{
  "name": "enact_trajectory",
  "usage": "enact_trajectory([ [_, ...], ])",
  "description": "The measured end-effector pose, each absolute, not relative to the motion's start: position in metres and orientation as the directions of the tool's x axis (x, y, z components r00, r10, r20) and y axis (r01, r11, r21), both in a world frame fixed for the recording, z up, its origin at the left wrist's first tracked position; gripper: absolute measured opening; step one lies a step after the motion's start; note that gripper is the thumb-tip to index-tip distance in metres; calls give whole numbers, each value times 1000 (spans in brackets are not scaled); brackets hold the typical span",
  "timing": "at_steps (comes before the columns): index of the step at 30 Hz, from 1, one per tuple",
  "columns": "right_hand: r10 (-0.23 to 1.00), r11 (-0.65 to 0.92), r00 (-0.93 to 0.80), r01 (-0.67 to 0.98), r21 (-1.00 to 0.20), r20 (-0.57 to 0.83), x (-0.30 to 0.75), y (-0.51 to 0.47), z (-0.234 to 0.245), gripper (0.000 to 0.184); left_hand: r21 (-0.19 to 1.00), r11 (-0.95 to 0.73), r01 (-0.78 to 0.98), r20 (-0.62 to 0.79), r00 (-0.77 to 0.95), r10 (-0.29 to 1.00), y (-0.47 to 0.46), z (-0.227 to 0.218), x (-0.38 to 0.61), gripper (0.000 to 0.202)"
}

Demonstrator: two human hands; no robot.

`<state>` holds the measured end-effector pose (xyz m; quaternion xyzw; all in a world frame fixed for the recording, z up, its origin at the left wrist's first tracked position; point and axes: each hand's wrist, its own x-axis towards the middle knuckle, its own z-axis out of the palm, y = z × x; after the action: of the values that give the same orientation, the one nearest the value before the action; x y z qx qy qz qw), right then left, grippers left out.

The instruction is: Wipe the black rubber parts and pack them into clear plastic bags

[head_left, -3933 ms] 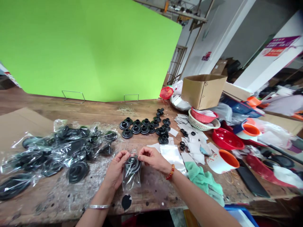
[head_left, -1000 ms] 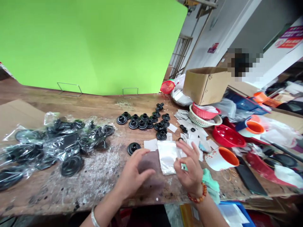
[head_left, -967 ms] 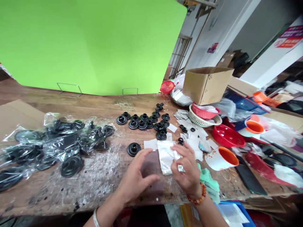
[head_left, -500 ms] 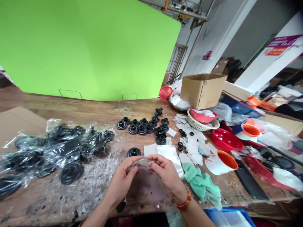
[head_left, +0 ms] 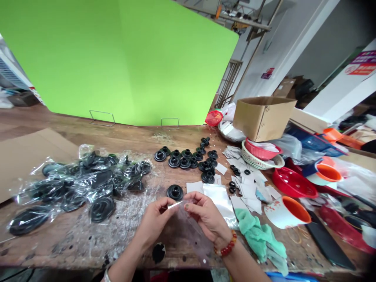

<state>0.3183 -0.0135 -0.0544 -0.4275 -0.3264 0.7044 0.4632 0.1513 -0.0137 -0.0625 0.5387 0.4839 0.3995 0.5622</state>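
Between my two hands hangs a clear plastic bag [head_left: 192,227], thin and see-through. My left hand [head_left: 157,221] pinches one edge of it between thumb and fingers. My right hand [head_left: 205,217], with a red bead bracelet at the wrist, is closed on the opposite edge. Just beyond my fingertips lies a single black ribbed round part [head_left: 175,192]. Farther back stands a group of similar black round parts [head_left: 185,162]. To the left is a pile of black parts in clear bags [head_left: 100,178]. A stack of flat clear bags [head_left: 219,199] lies beside my right hand.
A green cloth [head_left: 260,235], a white and orange cup [head_left: 284,211] and scattered white cards [head_left: 251,199] lie to the right. Behind them are a red basket [head_left: 290,184] and a cardboard box [head_left: 261,117]. A green panel [head_left: 132,62] stands across the back.
The view has turned slightly left, so things sit farther right. The clear bag now hangs longer and more visibly between my hands, which keep their grip on it.
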Motion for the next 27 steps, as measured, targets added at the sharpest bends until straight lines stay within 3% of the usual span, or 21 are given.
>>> enact_trajectory([
  [4, 945, -311, -190, -274, -910, -266, 314, -14, -58, 28, 994, 107, -30, -101, 155, 983, -12, -57, 146, 23],
  [11, 971, -221, -142, -222, -950, -193, 308, -12, -66, 31, 991, 133, -27, -130, 109, 986, -12, -62, 148, 27],
  [16, 979, -38, -195, 143, -989, -66, 307, -12, -71, 40, 966, 206, -157, -182, 152, 971, -11, -61, 147, 31],
  [18, 984, 57, -179, 317, -947, -1, 306, -14, -72, 46, 956, 258, -141, -232, 179, 956, -12, -59, 146, 32],
  [20, 989, 81, -147, 390, -917, 25, 305, -15, -73, 50, 952, 295, -82, -279, 167, 946, -13, -59, 146, 29],
  [24, 981, -29, -183, 193, -981, -65, 303, -14, -73, 42, 936, 347, -56, -341, 95, 935, -16, -63, 148, 40],
  [27, 960, -131, -247, 12, -991, -130, 303, -11, -69, 32, 965, 263, -6, -261, 114, 959, -17, -65, 148, 45],
])
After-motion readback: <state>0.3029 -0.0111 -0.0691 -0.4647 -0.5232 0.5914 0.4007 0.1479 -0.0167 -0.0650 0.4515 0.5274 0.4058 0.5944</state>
